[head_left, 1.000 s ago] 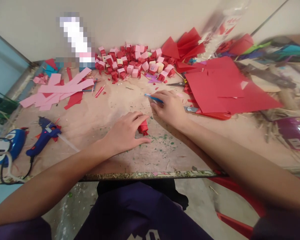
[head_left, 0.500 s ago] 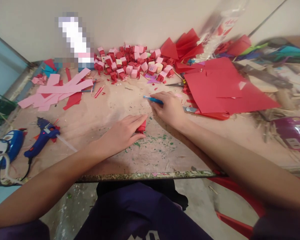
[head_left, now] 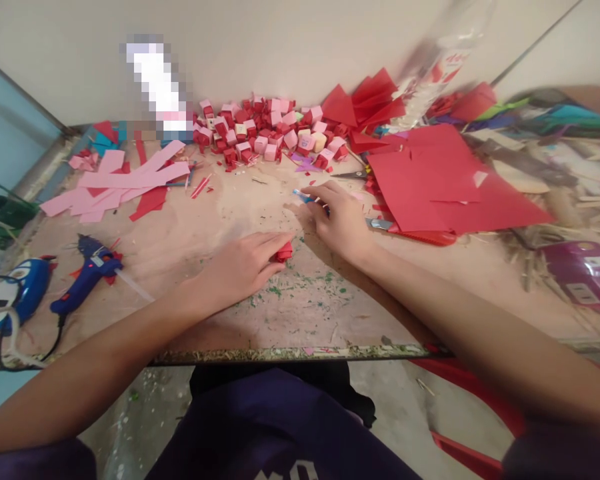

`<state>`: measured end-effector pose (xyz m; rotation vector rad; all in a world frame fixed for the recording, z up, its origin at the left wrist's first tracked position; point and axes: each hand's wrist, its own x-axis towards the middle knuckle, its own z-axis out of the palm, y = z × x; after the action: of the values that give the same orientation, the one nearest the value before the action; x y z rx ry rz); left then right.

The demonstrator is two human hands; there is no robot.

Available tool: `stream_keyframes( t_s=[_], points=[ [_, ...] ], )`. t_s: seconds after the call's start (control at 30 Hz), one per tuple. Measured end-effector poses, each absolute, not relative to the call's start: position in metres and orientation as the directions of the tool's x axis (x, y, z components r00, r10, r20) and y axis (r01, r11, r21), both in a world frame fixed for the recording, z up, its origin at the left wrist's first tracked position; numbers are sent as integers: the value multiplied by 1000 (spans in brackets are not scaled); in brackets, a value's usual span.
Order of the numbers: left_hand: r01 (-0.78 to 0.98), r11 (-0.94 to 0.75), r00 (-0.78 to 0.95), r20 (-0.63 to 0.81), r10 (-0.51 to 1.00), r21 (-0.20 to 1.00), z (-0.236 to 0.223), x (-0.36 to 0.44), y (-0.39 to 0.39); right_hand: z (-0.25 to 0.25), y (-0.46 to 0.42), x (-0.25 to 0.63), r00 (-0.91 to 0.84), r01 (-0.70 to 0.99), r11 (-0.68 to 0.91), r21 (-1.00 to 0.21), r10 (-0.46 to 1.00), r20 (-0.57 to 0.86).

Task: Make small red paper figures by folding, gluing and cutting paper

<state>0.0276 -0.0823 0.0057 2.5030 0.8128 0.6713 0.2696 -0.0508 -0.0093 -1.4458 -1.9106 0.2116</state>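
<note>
My left hand rests on the wooden table with its fingers closed around a small red paper piece. Only the tip of that piece shows past the fingertips. A little farther back, my right hand lies on the table with its fingers curled around a blue pen-like tool, whose tip points left. The two hands are close together, about a hand's width apart.
A heap of small red and pink paper cubes lies at the back by the wall. Red paper sheets, a red utility knife and scissors sit to the right. Pink strips and a blue glue gun lie left.
My left fingers have closed further over the red piece, hiding more of it. My right hand has shifted slightly and covers more of the blue tool.
</note>
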Motion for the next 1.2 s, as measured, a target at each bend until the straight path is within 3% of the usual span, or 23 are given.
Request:
stream_keyframes(
  t_s=[0.23,0.67,0.83,0.93,1.07,1.2],
  points=[
    [403,-769,713,356,604,496,5,28,-79,-11,-55,264,-120,720,367,-589,902,415],
    [369,-815,747,378,546,448,-5,27,-76,-5,-65,257,-155,714,368,-596,913,378],
    [407,-697,630,371,682,590,2,28,-76,6,-67,256,-105,551,244,-798,969,224],
    [385,-587,492,380,783,712,4,29,-73,14,-69,257,-180,376,145,-915,980,82],
    [247,-433,361,333,871,867,1,29,-67,16,-73,252,-321,247,100,-964,947,17],
    [109,-237,347,187,919,965,3,31,-67,11,-76,245,-322,245,117,-962,946,33]
  ],
)
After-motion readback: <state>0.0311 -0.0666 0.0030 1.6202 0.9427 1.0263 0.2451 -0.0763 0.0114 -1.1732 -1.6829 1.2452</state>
